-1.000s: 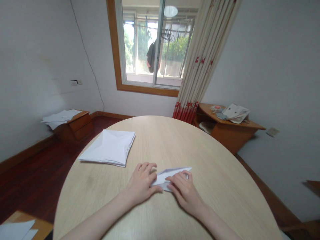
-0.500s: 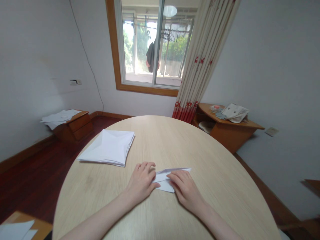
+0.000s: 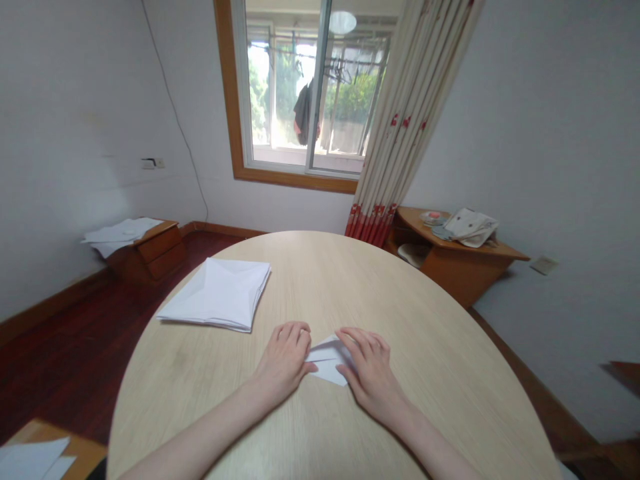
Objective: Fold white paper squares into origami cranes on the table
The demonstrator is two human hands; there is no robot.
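Though half-hidden, folded paper (image 3: 325, 360) crosswise, left-pointing

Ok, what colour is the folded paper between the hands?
The folded paper is plain white with no visible pattern; it shows best in the head view.

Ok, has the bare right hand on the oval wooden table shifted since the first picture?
Yes, the right hand moved forward: fingertips were short of the front corner of the folded white paper stack, now about level.
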